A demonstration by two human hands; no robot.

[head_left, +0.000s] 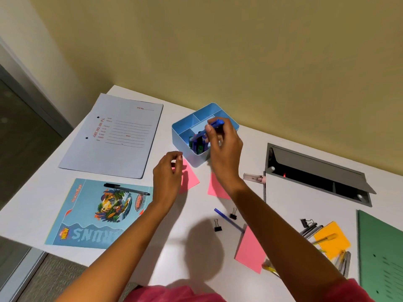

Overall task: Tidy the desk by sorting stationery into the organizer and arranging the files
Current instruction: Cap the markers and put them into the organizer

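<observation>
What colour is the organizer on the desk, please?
Light blue; the organizer shows clearly in the head view, below the right hand.

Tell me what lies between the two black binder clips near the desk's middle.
Head view: a blue pen runs diagonally between the two binder clips, on the bare white desk.

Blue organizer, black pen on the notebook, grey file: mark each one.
Blue organizer (182, 139): head view, on its near-left outer wall.
Black pen (127, 189): head view, mid-barrel, lying on the illustrated notebook.
Grey file (122, 158): head view, on the bare lower part of its cover.
</observation>
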